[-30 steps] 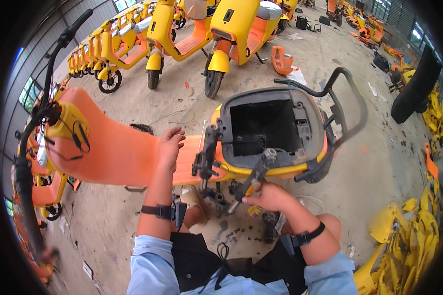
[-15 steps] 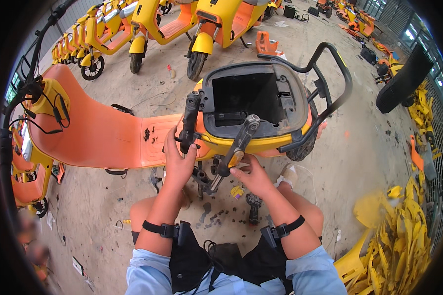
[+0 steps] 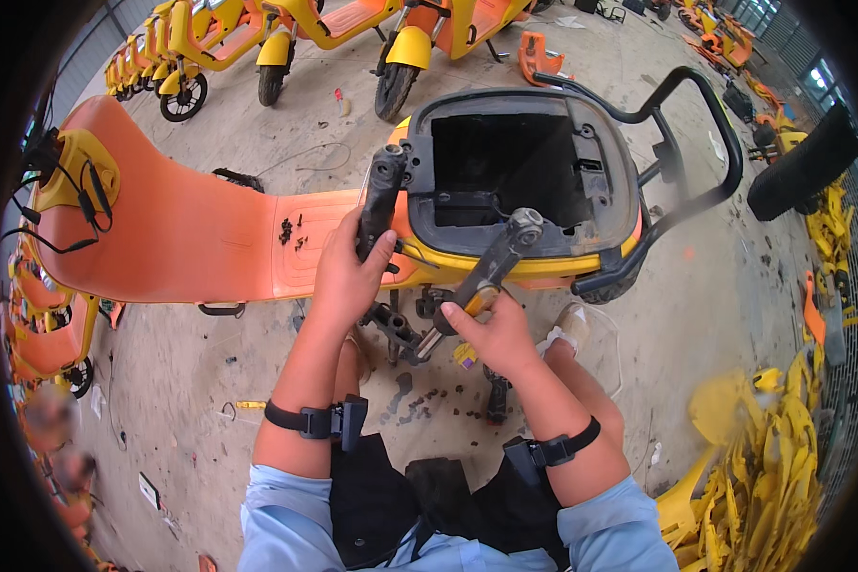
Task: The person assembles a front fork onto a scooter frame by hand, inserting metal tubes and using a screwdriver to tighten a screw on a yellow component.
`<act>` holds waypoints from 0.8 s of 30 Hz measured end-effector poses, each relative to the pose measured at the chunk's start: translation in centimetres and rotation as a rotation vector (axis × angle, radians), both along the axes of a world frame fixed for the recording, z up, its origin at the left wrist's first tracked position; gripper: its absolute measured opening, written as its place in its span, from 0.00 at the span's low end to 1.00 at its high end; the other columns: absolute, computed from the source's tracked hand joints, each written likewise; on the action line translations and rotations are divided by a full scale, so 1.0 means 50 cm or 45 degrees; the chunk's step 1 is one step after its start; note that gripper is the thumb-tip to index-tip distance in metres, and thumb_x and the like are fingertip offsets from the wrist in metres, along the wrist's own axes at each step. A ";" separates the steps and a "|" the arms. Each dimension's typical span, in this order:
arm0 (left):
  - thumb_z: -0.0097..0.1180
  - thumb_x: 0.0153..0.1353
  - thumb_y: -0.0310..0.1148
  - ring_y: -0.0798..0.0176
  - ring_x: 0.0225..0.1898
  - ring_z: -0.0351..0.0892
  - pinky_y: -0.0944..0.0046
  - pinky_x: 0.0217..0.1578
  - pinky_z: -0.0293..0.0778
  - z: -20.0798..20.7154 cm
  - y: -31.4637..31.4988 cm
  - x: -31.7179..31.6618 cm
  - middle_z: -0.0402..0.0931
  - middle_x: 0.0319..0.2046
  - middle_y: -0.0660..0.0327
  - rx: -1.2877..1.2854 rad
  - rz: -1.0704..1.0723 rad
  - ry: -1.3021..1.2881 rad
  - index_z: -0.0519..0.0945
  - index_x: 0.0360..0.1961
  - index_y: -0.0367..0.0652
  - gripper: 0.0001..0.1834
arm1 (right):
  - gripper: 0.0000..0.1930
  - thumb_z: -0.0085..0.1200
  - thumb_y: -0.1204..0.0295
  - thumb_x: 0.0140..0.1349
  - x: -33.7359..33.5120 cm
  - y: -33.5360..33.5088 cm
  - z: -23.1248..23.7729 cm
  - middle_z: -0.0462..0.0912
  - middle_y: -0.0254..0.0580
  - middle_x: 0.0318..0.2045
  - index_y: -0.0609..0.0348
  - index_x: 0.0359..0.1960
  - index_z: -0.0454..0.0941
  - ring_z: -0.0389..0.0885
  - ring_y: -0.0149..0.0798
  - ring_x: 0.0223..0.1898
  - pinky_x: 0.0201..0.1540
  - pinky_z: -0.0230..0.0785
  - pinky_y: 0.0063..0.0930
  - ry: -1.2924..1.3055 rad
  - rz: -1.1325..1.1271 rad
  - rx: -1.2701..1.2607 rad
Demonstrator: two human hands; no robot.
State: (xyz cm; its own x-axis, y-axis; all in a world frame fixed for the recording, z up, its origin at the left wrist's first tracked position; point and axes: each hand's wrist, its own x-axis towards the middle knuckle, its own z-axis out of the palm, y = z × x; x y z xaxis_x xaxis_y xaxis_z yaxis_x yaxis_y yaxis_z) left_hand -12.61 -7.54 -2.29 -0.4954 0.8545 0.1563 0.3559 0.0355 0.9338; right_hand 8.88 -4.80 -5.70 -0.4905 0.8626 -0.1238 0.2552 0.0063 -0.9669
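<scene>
A two-legged black front fork is held in front of me, its legs pointing up and away and its crown low between my hands. My left hand is closed round the left leg, thumb on the near side. On the right leg, my right hand is closed near the yellow-orange reflector and the bare metal tube. Just beyond is an orange and yellow scooter without its seat, its black storage bin uncovered. Small dark screws lie on its footboard.
A power drill lies on the floor by my right arm, partly hidden. Yellow panels are heaped at the lower right. The scooter's black rear rack juts out right. Yellow scooters stand in a row at the back.
My right hand has gone from fingertips at the fork's right leg to a fuller grip round it. My left hand is slightly higher in the picture. The whole view has shifted.
</scene>
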 end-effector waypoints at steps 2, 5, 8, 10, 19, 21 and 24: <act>0.65 0.59 0.35 0.51 0.33 0.76 0.54 0.37 0.72 0.024 -0.005 0.004 0.77 0.30 0.52 -0.001 -0.020 0.146 0.75 0.48 0.32 0.21 | 0.21 0.66 0.63 0.59 0.005 0.004 0.004 0.84 0.44 0.39 0.65 0.47 0.77 0.82 0.38 0.42 0.50 0.72 0.33 0.074 -0.010 -0.031; 0.67 0.56 0.35 0.49 0.34 0.75 0.52 0.38 0.71 0.036 -0.018 -0.014 0.77 0.29 0.52 0.000 -0.044 0.486 0.77 0.44 0.36 0.19 | 0.19 0.65 0.66 0.60 0.022 0.018 -0.010 0.82 0.43 0.42 0.64 0.48 0.76 0.82 0.35 0.41 0.46 0.74 0.30 0.085 0.092 0.115; 0.68 0.54 0.33 0.50 0.35 0.75 0.53 0.40 0.71 0.047 -0.043 -0.017 0.77 0.29 0.54 0.002 -0.100 0.735 0.78 0.42 0.39 0.17 | 0.17 0.64 0.69 0.61 0.040 0.026 -0.025 0.79 0.45 0.47 0.64 0.49 0.75 0.81 0.34 0.40 0.43 0.76 0.29 0.171 0.237 0.115; 0.67 0.54 0.30 0.58 0.33 0.75 0.59 0.39 0.72 0.046 -0.064 -0.011 0.75 0.27 0.59 0.100 -0.134 0.417 0.77 0.40 0.39 0.15 | 0.17 0.63 0.71 0.61 0.040 0.020 -0.029 0.78 0.47 0.50 0.64 0.49 0.74 0.81 0.36 0.41 0.45 0.76 0.31 0.286 0.297 -0.021; 0.63 0.56 0.25 0.74 0.25 0.69 0.69 0.29 0.70 0.042 -0.123 -0.023 0.73 0.23 0.69 -0.057 -0.073 0.175 0.75 0.34 0.41 0.08 | 0.18 0.59 0.80 0.47 0.004 -0.029 -0.008 0.78 0.44 0.50 0.61 0.43 0.76 0.76 0.40 0.51 0.58 0.67 0.35 0.469 0.286 -0.107; 0.62 0.56 0.25 0.74 0.26 0.69 0.69 0.29 0.70 0.039 -0.127 -0.029 0.72 0.23 0.68 0.034 -0.122 0.203 0.75 0.33 0.41 0.08 | 0.20 0.58 0.80 0.42 0.012 -0.012 0.005 0.76 0.45 0.55 0.59 0.42 0.79 0.75 0.41 0.55 0.60 0.66 0.36 0.486 0.501 -0.206; 0.62 0.56 0.25 0.70 0.33 0.73 0.66 0.36 0.72 0.044 -0.134 -0.050 0.75 0.29 0.64 -0.063 -0.290 0.163 0.76 0.37 0.40 0.09 | 0.21 0.59 0.80 0.40 0.017 0.017 0.016 0.74 0.47 0.60 0.58 0.42 0.81 0.72 0.43 0.61 0.63 0.64 0.37 0.498 0.876 -0.260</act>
State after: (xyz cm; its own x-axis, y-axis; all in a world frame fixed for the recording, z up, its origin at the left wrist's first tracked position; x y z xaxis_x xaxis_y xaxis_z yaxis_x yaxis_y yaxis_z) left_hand -15.13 -14.23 -0.07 -0.2684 0.9498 0.1607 0.4747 -0.0147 0.8800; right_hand 9.74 -3.94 -4.90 -0.9424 0.3316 0.0441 -0.0980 -0.1477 -0.9842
